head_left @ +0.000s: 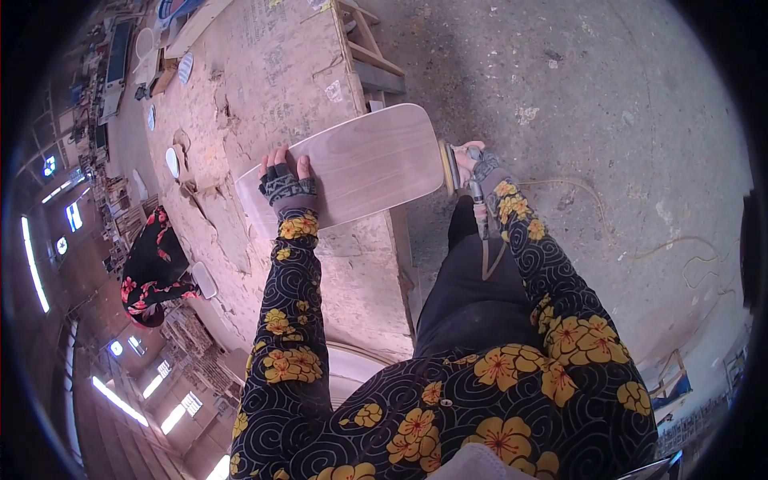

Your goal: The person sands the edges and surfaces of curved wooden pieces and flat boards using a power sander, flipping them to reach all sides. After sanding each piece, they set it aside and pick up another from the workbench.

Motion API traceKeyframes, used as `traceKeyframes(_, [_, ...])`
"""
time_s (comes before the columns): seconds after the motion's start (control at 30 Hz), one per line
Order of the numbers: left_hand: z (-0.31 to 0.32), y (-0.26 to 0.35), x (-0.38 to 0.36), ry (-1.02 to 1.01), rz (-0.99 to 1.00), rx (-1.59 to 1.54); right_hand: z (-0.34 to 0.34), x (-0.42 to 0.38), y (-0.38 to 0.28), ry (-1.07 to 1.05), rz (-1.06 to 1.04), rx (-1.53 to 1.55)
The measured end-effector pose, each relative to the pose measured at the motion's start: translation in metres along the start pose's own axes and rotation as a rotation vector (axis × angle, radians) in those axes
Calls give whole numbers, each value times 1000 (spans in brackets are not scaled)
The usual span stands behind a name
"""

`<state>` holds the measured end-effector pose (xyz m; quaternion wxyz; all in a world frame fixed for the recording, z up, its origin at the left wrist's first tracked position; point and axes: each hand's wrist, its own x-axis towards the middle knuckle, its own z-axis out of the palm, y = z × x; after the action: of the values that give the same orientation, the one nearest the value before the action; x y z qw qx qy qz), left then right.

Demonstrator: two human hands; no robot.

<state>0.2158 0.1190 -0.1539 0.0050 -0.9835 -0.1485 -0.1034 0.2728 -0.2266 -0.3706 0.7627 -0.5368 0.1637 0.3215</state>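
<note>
A pale wooden board (368, 156) with rounded corners lies on the worktable, its right end jutting past the table edge. My left hand (288, 182), in a patterned fingerless glove, lies flat near the board's left end, fingers and thumb apart. At the jutting end, my right hand (474, 160) grips a hand-held air sander (451, 170). The sander's round yellowish pad stands upright beside the board's end edge; whether it touches cannot be made out. A hose (486, 252) hangs from the tool.
The worn worktable (320, 272) has torn patches. Small oval pieces (172, 162) lie along its far side. Another person (152, 268) in floral sleeves bends near a small pale board (205, 280). A thin air hose (680, 248) snakes over the concrete floor (560, 104).
</note>
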Motion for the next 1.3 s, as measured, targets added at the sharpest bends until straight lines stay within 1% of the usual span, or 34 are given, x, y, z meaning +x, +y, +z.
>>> traceKeyframes(0.07, [-1, 2, 3, 0, -1, -1, -4, 4, -2, -75, 43, 129])
traceKeyframes(0.1, [-1, 1, 2, 2, -4, -3, -2, 1, -14, -110, 67, 191])
traceKeyframes(0.2, [1, 1, 1, -3, -1, -24, 48, -38, -93, 99, 9, -197])
traceKeyframes(0.27, [0, 0, 1, 3, 2, -21, 60, -65, -120, 76, -635, -758])
traceKeyframes(0.33, [1, 1, 2, 15, 11, -1, 70, -72, -130, 76, -828, -994])
traceKeyframes(0.4, [2, 2, 4, 31, 14, -7, 79, -71, -129, 96, -544, -908])
traceKeyframes(0.47, [-1, 2, -2, 25, 10, -2, 56, -20, -102, 19, -692, -798])
traceKeyframes(0.53, [1, 3, 1, 36, 8, 8, 52, 2, -108, 17, -523, -549])
traceKeyframes(0.6, [1, 1, 4, 39, 18, 7, 46, 11, -124, 89, -34, -158])
traceKeyframes(0.7, [0, 1, 1, 30, 13, 28, 36, 27, -114, 63, 108, -147])
traceKeyframes(0.8, [2, 1, 2, 33, 14, 20, 57, 26, -80, 184, -412, -608])
traceKeyframes(0.83, [2, 1, 1, 34, 20, 12, 66, 10, -90, 57, -484, -871])
traceKeyframes(0.9, [0, 1, 1, 31, 27, 12, 86, -26, -132, -222, -626, -1391])
traceKeyframes(0.97, [1, 2, 4, 33, 30, 8, 95, -31, -146, -175, -464, -1318])
traceKeyframes(1.03, [-2, 4, 3, 25, 23, 9, 94, -23, -144, -125, -506, -1302])
traceKeyframes(1.1, [-3, 6, 2, 28, 26, 6, 73, 11, -142, -61, -761, -1343])
traceKeyframes(1.13, [-3, 6, 3, 33, 28, 5, 68, 22, -148, -115, -722, -1237])
traceKeyframes(1.2, [0, 2, 3, 49, 43, 11, 50, 75, -139, -193, -445, -944])
traceKeyframes(1.27, [2, 0, 3, 54, 47, 9, 33, 89, -131, -251, -162, -578])
traceKeyframes(1.3, [1, 2, 3, 50, 44, 5, 26, 83, -128, -272, -16, -358])
